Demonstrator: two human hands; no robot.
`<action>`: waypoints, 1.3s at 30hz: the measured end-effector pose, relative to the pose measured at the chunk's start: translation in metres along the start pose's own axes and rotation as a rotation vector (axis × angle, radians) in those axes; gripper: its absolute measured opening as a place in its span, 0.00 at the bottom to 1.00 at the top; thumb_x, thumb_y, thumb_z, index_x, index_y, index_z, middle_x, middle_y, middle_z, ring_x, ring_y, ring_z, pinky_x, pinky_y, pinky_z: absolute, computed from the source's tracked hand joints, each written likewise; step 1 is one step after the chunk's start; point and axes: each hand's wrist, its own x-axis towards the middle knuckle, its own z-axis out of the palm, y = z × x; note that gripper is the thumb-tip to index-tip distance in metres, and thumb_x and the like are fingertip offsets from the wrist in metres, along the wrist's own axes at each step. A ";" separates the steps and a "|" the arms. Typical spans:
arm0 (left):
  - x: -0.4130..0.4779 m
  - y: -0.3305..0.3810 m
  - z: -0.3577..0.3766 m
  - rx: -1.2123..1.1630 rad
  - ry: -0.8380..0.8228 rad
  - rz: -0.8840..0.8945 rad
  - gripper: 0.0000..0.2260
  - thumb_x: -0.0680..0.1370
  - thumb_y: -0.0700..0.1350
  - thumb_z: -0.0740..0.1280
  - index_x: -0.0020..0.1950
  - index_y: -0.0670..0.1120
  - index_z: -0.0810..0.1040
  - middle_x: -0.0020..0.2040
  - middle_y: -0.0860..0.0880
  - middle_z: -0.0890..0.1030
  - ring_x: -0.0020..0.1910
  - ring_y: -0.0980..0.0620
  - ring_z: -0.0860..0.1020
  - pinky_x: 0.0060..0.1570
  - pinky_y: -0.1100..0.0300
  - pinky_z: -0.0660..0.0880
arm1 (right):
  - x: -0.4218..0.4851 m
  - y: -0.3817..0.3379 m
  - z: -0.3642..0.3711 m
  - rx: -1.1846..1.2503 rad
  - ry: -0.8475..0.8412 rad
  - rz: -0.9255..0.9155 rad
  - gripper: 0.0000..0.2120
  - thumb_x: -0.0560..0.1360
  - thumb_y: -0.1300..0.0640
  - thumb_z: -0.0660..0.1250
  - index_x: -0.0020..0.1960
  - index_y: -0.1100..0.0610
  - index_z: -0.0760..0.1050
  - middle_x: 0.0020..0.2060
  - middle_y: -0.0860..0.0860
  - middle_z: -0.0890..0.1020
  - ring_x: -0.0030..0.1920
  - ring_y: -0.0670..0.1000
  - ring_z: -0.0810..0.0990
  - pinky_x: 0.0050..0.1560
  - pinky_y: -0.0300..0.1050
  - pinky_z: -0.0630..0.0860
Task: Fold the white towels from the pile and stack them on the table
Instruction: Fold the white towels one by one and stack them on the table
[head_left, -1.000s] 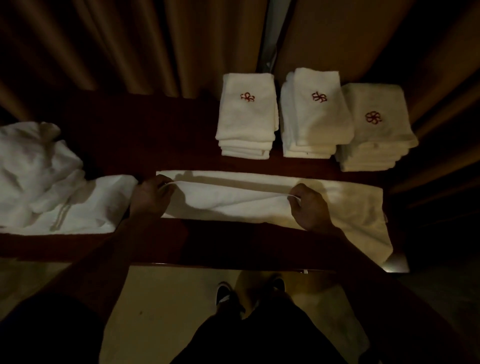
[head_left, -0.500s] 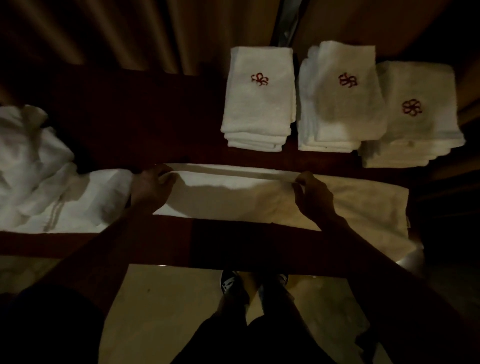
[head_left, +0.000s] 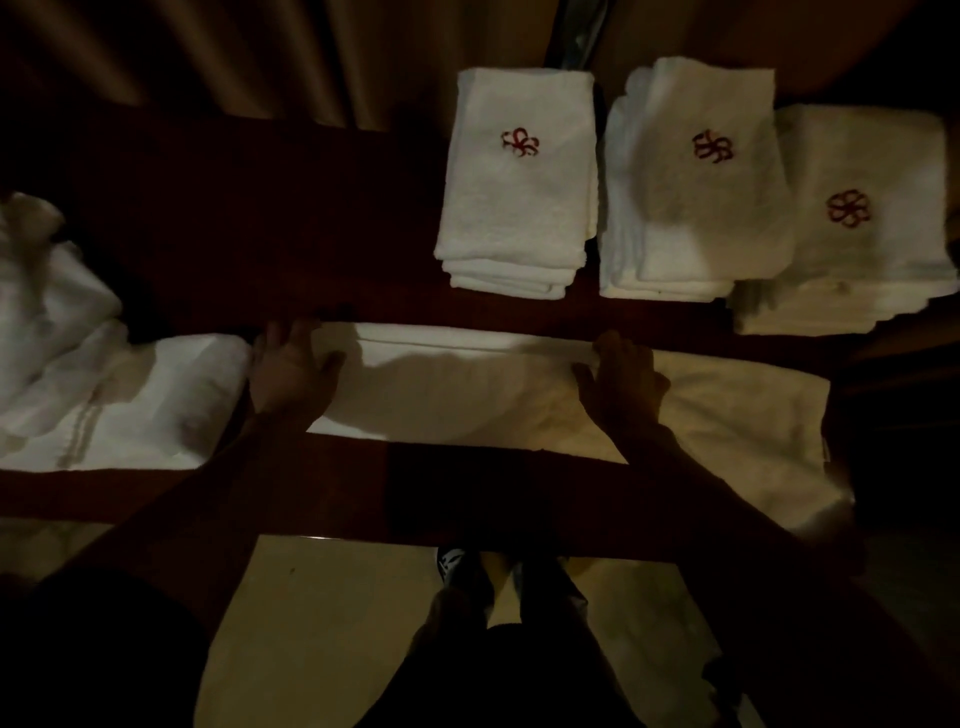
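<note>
Nearest: person's shoes (head_left: 457, 561) on the pale floor (head_left: 322, 623), standing square to the dark wood table (head_left: 208, 499).

On the table's near half lies the towel in work (head_left: 467, 395), spread flat w/ its long axis L-to-R, parallel to the front edge. One lengthwise flap is laid over, its edge lined up along the far side. The R end is wider, not yet doubled, and reaches the near R corner.

L hand (head_left: 293, 371) sits on the far L corner, fingers straight and flat, pressing, prob to pin the corner so the layers stay matched. R hand (head_left: 623, 387) is at the same far edge about mid-length, thumb out. Too dim to tell if it pinches the edge or just presses.

Unfolded pile (head_left: 67, 332) is crumpled at the table's L end, just beside the L hand, so within easy reach.

Further back, R side: three folded stacks, L stack (head_left: 514, 208), mid stack (head_left: 691, 218), R stack (head_left: 862, 260), side by side, red emblem (head_left: 519, 143) face-up, long axes running near-to-far.

Behind: pleated curtain (head_left: 208, 52).
</note>
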 end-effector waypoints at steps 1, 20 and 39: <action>0.000 0.002 0.000 0.032 0.000 -0.026 0.27 0.76 0.56 0.71 0.71 0.47 0.69 0.68 0.38 0.69 0.65 0.34 0.70 0.61 0.39 0.70 | -0.002 0.000 -0.001 0.004 0.028 -0.003 0.17 0.78 0.48 0.67 0.64 0.51 0.69 0.63 0.51 0.74 0.68 0.57 0.69 0.64 0.66 0.68; -0.066 0.167 0.041 -0.176 -0.129 0.469 0.26 0.71 0.57 0.75 0.65 0.48 0.76 0.64 0.49 0.76 0.60 0.46 0.77 0.57 0.49 0.76 | -0.057 0.113 -0.048 0.136 0.206 -0.106 0.30 0.73 0.45 0.74 0.70 0.55 0.70 0.64 0.54 0.77 0.67 0.58 0.72 0.59 0.58 0.74; -0.137 0.354 0.139 -0.075 -0.298 0.807 0.17 0.71 0.42 0.74 0.60 0.47 0.80 0.64 0.48 0.79 0.63 0.45 0.76 0.63 0.45 0.74 | -0.082 0.311 -0.052 0.149 0.083 -0.368 0.39 0.58 0.55 0.82 0.64 0.55 0.68 0.58 0.63 0.82 0.58 0.71 0.80 0.49 0.74 0.77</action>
